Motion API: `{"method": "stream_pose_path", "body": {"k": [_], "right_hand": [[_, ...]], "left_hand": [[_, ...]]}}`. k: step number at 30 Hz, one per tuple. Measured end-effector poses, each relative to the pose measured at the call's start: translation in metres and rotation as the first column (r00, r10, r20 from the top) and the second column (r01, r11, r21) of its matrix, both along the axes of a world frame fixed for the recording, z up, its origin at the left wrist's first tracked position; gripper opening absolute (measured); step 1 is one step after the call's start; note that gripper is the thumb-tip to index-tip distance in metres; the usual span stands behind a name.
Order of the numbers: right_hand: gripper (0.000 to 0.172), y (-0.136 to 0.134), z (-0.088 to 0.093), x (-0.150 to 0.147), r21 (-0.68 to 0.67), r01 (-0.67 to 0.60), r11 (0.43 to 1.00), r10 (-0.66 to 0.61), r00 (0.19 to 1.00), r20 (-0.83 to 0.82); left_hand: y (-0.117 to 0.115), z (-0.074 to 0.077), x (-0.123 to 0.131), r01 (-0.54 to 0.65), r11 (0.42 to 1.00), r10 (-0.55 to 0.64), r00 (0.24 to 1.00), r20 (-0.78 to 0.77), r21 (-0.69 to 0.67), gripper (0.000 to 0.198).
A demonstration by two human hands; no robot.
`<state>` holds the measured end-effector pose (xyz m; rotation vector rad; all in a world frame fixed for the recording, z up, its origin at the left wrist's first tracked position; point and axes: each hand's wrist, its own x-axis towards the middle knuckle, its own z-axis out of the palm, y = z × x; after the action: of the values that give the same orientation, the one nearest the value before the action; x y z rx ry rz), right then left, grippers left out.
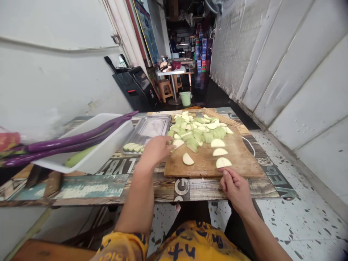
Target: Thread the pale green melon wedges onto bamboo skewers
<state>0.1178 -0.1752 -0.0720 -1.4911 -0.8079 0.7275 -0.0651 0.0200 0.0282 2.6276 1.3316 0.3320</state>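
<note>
My right hand [236, 185] is closed around the lower end of a thin skewer. Three half-moon zucchini slices [219, 152] are threaded along it, low over the wooden cutting board [244, 165]. At the board's left side, my left hand [159, 149] has its thumb and fingers bent at the edge of a pale zucchini slice [178, 143]. A single loose slice [188, 158] lies nearer to me. Behind both hands spreads a heap of pale green zucchini slices [194, 132]. Several slices [132, 147] lie in a row on the metal tray [150, 128], beside my left wrist.
On the left, a white plastic bin [89, 161] holds long purple eggplants [76, 139] and a light green vegetable [80, 156]. A bundle of bamboo skewers [223, 117] lies behind the board. Farther off are a small table [174, 71] and a green bucket [185, 98].
</note>
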Motion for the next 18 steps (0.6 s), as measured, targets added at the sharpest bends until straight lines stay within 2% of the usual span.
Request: {"method": "stream_pose_path", "body": {"k": [4, 5, 9, 13, 18], "right_hand": [[0.036, 0.001, 0.000, 0.000, 0.004, 0.002, 1.000, -0.002, 0.999, 0.037], [0.035, 0.001, 0.000, 0.000, 0.008, -0.002, 1.000, 0.001, 0.999, 0.051], [0.034, 0.002, 0.000, 0.001, 0.028, -0.003, 1.000, 0.001, 0.998, 0.061], [0.033, 0.002, 0.000, 0.001, 0.029, -0.013, 1.000, 0.012, 1.000, 0.027], [0.033, 0.002, -0.002, 0.002, 0.040, -0.031, 0.999, 0.031, 1.000, 0.004]], "left_hand": [[-0.023, -0.013, -0.005, 0.194, 0.979, -0.195, 0.981, -0.006, -0.069, 0.047], [-0.031, -0.018, -0.001, 0.186, 0.980, -0.188, 0.982, -0.015, -0.074, 0.051], [-0.052, -0.039, 0.018, -0.034, 0.999, 0.034, 0.998, -0.048, 0.014, 0.065], [-0.056, -0.048, 0.029, -0.044, 0.998, 0.046, 0.998, -0.033, 0.042, 0.055], [-0.049, -0.048, 0.030, -0.003, 0.999, 0.006, 0.997, 0.082, -0.037, 0.043]]}}
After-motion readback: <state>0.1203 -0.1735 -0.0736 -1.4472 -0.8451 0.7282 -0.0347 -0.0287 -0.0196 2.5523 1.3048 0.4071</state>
